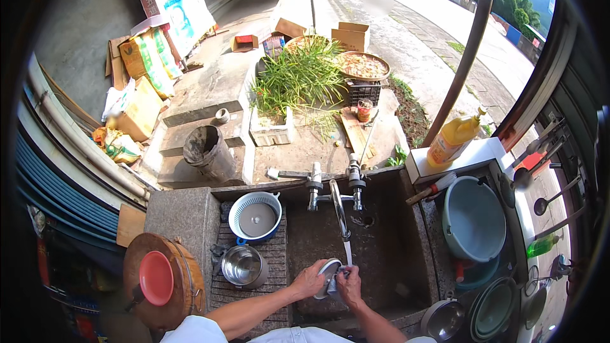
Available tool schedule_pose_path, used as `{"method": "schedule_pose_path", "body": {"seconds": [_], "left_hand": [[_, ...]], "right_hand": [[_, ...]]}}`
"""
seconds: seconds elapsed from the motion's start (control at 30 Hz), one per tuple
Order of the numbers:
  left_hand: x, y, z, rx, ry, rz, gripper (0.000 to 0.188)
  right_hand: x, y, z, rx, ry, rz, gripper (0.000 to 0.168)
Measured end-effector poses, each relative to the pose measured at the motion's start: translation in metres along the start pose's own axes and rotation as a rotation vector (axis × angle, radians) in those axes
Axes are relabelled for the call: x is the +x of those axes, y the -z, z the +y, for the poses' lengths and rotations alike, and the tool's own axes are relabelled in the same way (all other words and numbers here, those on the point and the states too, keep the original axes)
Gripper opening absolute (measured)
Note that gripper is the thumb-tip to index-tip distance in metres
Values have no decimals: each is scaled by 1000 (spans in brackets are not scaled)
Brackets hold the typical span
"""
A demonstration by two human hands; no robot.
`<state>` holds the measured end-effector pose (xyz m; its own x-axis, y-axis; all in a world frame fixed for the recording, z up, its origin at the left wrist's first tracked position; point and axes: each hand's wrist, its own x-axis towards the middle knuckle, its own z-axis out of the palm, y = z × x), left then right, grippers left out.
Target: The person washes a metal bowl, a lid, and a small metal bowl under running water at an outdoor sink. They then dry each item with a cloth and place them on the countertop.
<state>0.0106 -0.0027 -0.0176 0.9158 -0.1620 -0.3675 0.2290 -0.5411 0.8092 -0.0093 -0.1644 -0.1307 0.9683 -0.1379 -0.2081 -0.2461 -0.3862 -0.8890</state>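
Over the stone sink (391, 247), my left hand (309, 278) grips the rim of a round, pale-edged lid or shallow dish (329, 269), which is tilted; I cannot tell which it is. My right hand (350, 285) presses a small grey cloth or scrubber (332, 287) to its inner face. Water runs from the curved metal faucet (339, 209) in a white stream (348, 252) down to my right hand. Left of the hands, on the ribbed ledge (274, 267), stand a stainless steel pot (244, 267) and a white-and-blue plastic colander (255, 214) with a round grey piece inside.
A red plate (156, 277) sits on a thick wooden chopping block (183, 267) at left. To the right are a large blue-grey basin (474, 219), a brush (433, 188), a metal pot (443, 319) and stacked bowls (493, 307). A yellow pump bottle (455, 138) stands behind.
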Motion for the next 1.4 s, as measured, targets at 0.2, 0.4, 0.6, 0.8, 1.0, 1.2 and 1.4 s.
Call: {"method": "schedule_pose_path", "body": {"seconds": [0.2, 0.4, 0.6, 0.8, 1.0, 1.2, 1.4], "left_hand": [[-14, -24, -4, -123, -66, 277, 41], [-2, 15, -9, -717, 528, -472, 44], [16, -6, -18, -771, 230, -205, 33], [10, -25, -37, -1039, 245, 112, 42], [6, -37, -37, -976, 298, 16, 44], [13, -24, -29, -808, 249, -102, 45], [18, -38, -45, -863, 313, 129, 44]], "right_hand": [[-18, -15, 41, 821, -715, -355, 27], [-4, 53, -37, -52, 28, -374, 34], [19, 28, -49, 52, 236, -74, 25], [-12, 10, -19, -294, 132, 35, 23], [-3, 6, -35, -114, 212, 102, 21], [9, 11, -48, 46, 515, -223, 22], [-13, 7, -66, -26, 364, -223, 18]]}}
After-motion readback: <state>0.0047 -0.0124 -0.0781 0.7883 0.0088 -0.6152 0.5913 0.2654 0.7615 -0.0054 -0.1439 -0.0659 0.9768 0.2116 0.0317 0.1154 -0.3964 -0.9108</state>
